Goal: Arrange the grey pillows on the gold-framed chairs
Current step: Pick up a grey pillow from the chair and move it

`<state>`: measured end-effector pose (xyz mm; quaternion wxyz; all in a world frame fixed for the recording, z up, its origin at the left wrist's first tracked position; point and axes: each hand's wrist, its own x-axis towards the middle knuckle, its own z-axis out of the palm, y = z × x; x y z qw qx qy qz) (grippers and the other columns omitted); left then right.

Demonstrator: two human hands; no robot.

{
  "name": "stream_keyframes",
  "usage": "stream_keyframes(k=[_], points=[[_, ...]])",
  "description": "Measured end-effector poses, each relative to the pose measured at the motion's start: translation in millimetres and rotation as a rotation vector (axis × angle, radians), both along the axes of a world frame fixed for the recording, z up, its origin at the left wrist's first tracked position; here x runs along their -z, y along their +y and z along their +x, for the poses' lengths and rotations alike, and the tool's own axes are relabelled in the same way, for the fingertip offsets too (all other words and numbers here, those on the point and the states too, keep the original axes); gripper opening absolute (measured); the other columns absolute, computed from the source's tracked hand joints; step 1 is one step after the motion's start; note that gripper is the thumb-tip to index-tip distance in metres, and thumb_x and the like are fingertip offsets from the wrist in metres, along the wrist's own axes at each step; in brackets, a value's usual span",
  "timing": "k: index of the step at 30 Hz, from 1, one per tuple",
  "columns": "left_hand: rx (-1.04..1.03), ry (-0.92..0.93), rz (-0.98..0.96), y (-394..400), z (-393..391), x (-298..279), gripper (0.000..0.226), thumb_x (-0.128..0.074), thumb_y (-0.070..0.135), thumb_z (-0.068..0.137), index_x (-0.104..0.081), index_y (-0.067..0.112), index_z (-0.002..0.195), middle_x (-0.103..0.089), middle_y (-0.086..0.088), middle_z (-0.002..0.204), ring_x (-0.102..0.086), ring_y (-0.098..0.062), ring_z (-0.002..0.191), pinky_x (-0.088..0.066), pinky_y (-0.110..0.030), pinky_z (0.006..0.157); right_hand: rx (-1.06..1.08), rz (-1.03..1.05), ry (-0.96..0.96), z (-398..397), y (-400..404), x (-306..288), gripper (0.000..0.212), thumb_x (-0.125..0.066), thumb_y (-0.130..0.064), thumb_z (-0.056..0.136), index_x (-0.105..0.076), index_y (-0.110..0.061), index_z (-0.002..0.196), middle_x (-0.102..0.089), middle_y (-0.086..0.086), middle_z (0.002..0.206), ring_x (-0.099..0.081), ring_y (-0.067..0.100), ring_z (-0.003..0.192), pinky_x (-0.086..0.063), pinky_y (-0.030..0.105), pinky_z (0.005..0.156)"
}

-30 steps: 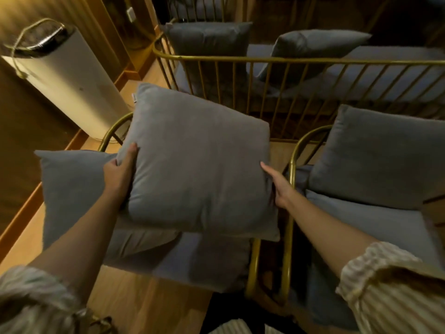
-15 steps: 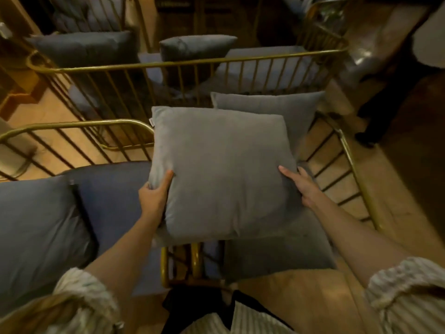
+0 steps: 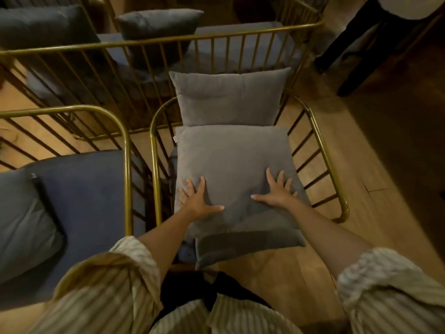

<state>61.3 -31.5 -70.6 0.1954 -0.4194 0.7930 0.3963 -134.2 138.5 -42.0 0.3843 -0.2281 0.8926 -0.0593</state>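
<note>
Your left hand [image 3: 197,201] and right hand [image 3: 277,192] press flat, fingers spread, on the square grey fabric pillow [image 3: 234,174] lying on the gold-framed metal chair [image 3: 320,141], another grey pillow [image 3: 228,97] propped just beyond your fingertips

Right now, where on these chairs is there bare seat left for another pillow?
The left chair's blue seat is bare between its corner pillow and the gold rail. The right chair is crowded: a back pillow, plus the flat pillow under both hands.
</note>
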Motion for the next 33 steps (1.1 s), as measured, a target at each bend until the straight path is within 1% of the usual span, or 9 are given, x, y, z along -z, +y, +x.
stream_keyframes(k=[8,11,14,17,20,23,28,30,33], points=[[-0.057,0.169,0.029,-17,48,8,0.110,-0.074,0.046,0.082,0.002,0.024,0.159,0.015,-0.007,0.166,0.009,-0.031,0.153,-0.009,-0.049,0.124,0.091,0.062,0.076,8,-15,-3,0.117,-0.068,-0.062,0.078,0.017,-0.038,0.154,0.029,0.012,0.163,0.025,0.043,0.149,0.012,0.068,0.113],[-0.214,0.163,0.042,-32,80,6,0.108,-0.075,0.043,0.082,-0.003,0.020,0.159,0.002,-0.008,0.167,0.000,-0.029,0.154,-0.013,-0.047,0.123,0.196,0.045,0.120,21,-49,-12,0.098,-0.062,-0.045,0.086,0.002,-0.025,0.158,0.017,0.022,0.164,0.015,0.046,0.150,0.011,0.066,0.116],[-0.326,0.153,0.010,-57,122,5,0.105,-0.078,0.037,0.081,-0.009,0.015,0.159,-0.007,-0.008,0.167,-0.004,-0.028,0.154,-0.014,-0.044,0.124,0.169,-0.064,0.141,45,-94,-19,0.079,-0.058,-0.045,0.089,-0.020,-0.021,0.154,-0.001,0.021,0.164,0.000,0.045,0.151,-0.002,0.062,0.120],[-0.414,0.183,-0.069,-89,173,-5,0.108,-0.085,0.032,0.074,-0.018,0.011,0.157,-0.019,-0.010,0.164,-0.010,-0.029,0.153,-0.016,-0.042,0.123,0.059,-0.173,0.056,84,-144,-23,0.090,-0.064,-0.048,0.087,-0.016,-0.016,0.156,-0.021,0.020,0.161,-0.018,0.042,0.148,-0.022,0.053,0.119],[-0.566,0.180,-0.105,-122,230,-17,0.116,-0.086,0.032,0.073,-0.010,0.011,0.158,-0.007,-0.007,0.167,0.003,-0.026,0.154,-0.014,-0.043,0.122,0.035,-0.336,-0.042,132,-192,-29,0.093,-0.070,-0.040,0.087,-0.016,-0.008,0.155,-0.036,0.019,0.156,-0.036,0.041,0.141,-0.034,0.044,0.114],[-0.660,0.194,-0.199,-163,300,-22,0.122,-0.089,0.046,0.065,-0.017,0.012,0.157,-0.013,-0.010,0.166,-0.007,-0.027,0.154,-0.019,-0.044,0.122,0.001,-0.381,-0.121,188,-242,-31,0.089,-0.073,-0.034,0.087,-0.020,-0.005,0.153,-0.043,0.017,0.151,-0.045,0.037,0.136,-0.041,0.037,0.104],[-0.711,0.087,-0.317,-238,426,-32,0.101,-0.081,0.034,0.079,-0.020,0.001,0.154,-0.019,-0.023,0.160,-0.016,-0.037,0.150,-0.019,-0.044,0.121,-0.028,-0.381,-0.285,287,-320,-21,0.079,-0.074,-0.028,0.087,-0.032,-0.004,0.149,-0.052,0.004,0.136,-0.051,0.034,0.131,-0.045,0.038,0.104],[-0.756,0.057,-0.355,-269,477,-34,0.098,-0.079,0.038,0.079,-0.025,0.002,0.152,-0.023,-0.024,0.158,-0.022,-0.040,0.147,-0.023,-0.047,0.120,-0.066,-0.368,-0.346,325,-356,3,0.090,-0.080,-0.041,0.075,-0.038,-0.009,0.148,-0.052,0.007,0.146,-0.056,0.032,0.127,-0.050,0.046,0.104],[-0.793,0.001,-0.385,-307,546,-34,0.099,-0.081,0.042,0.077,-0.028,0.004,0.151,-0.025,-0.024,0.156,-0.025,-0.042,0.145,-0.027,-0.052,0.118,-0.059,-0.352,-0.433,385,-397,33,0.099,-0.079,-0.037,0.079,-0.023,-0.008,0.155,-0.038,0.012,0.157,-0.045,0.036,0.138,-0.044,0.049,0.110]])
